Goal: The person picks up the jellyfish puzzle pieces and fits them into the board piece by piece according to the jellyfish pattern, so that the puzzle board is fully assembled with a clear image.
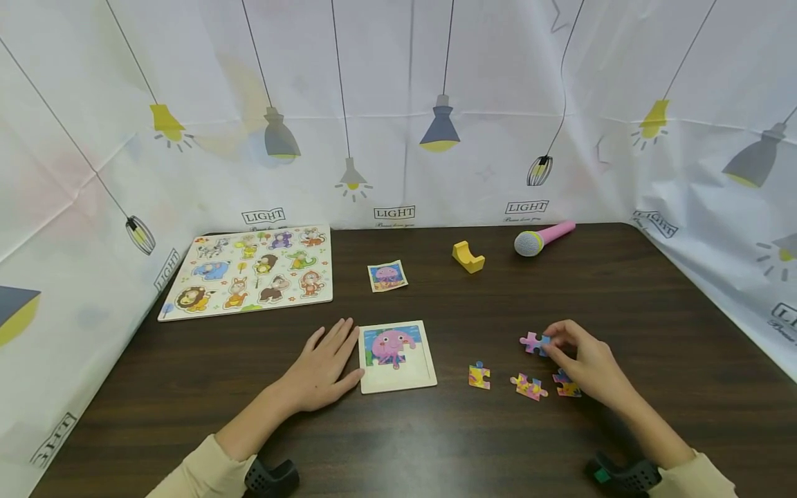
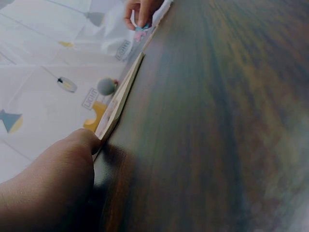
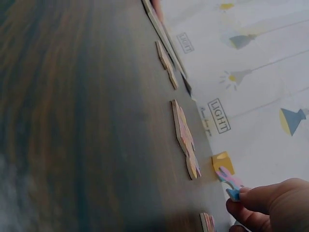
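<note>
My right hand [image 1: 582, 360] pinches a pink and blue jigsaw piece [image 1: 532, 343] between thumb and fingers, above the right part of the table. In the right wrist view that jigsaw piece [image 3: 230, 181] shows raised off the tabletop. My left hand [image 1: 324, 366] lies flat with fingers straight, its fingertips and thumb at the left edge of a square puzzle board [image 1: 398, 379]. Inside the board's frame, a pink octopus picture [image 1: 391, 344] fills the upper part, and bare wood shows below and at right. Loose pieces lie between board and right hand: one yellow [image 1: 479, 376], one yellow-pink [image 1: 528, 387], one partly under the hand [image 1: 566, 384].
A small octopus picture card [image 1: 387, 276] lies behind the board. Further back are a yellow curved block [image 1: 468, 257] and a pink toy microphone [image 1: 543, 238]. An animal puzzle board [image 1: 249, 273] sits at the back left. A printed white cloth [image 1: 386, 83] hangs behind the table.
</note>
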A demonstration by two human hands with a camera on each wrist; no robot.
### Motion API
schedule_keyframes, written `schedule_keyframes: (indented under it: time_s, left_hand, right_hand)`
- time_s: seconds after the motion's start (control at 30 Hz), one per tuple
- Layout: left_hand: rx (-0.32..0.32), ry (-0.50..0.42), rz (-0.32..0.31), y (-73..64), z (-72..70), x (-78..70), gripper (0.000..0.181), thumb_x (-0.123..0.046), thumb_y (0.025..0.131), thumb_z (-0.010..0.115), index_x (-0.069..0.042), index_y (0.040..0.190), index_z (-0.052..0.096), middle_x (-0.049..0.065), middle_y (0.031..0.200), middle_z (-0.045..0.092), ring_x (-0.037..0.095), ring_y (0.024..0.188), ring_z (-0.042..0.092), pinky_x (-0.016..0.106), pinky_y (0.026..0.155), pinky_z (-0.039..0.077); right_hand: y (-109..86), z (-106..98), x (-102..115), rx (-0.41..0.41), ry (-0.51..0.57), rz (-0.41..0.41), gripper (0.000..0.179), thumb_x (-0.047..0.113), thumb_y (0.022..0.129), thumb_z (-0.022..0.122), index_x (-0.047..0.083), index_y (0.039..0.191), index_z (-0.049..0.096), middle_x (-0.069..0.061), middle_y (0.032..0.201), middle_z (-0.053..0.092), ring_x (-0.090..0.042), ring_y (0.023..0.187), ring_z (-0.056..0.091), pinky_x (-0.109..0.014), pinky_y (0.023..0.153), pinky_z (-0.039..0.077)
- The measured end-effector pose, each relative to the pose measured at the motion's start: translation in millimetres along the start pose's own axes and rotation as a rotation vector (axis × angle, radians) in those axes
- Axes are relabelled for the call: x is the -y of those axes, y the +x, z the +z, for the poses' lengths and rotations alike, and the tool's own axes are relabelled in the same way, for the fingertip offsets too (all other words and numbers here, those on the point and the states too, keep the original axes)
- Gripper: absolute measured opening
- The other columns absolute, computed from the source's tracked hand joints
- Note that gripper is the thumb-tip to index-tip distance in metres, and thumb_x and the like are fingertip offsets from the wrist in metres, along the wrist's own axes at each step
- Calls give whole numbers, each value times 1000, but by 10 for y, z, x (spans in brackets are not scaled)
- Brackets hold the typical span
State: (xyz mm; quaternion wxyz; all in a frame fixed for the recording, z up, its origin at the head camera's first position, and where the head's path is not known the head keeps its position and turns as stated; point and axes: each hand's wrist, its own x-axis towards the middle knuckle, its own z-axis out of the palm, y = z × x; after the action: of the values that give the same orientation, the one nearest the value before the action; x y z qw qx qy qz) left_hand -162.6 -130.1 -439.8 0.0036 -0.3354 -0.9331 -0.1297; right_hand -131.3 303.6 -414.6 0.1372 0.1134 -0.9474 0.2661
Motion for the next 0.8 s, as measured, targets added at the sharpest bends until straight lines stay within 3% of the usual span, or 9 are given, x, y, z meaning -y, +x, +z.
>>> schedule_keyframes:
  time_s: [0.2,0.37,0.43,0.57,0.8]
  left_hand:
    - [0,-1,-1,-1,5,8,71,-52,95,30,-4,146,18,14,151,12,23,139,8,49,107,8]
    - [3,-1,-1,2,19,18,71,-53,95,29,-4,146,18,14,151,11,23,139,8,49,107,8]
    - [3,0,0,2,27,24,71,-53,95,29,-4,146,18,14,151,11,23,139,8,49,107,7]
    - [-2,6,5,5,31,20,71,-52,95,29,-4,146,18,14,151,12,24,139,8,50,107,8]
    - [1,16,2,2,18,23,71,-53,95,28,-4,146,18,14,151,12,24,139,8,50,107,7]
  right_hand:
    - [47,10,117,14,46,-5,17,14,87,63,10,102,55,4,83,62,-19,82,61,-28,63,43]
    - [122,67,227,50,131,2,17,15,89,61,11,103,54,1,84,62,-10,61,52,-25,51,38]
    - [163,109,277,58,154,-11,17,15,89,62,10,103,54,1,83,61,-10,61,51,-24,51,38]
    - [233,191,391,73,176,-38,17,14,89,62,10,103,55,4,82,61,-15,79,58,-27,63,40]
    - [370,350,535,94,245,-103,17,11,87,63,12,102,55,4,80,58,-13,72,54,-25,56,40]
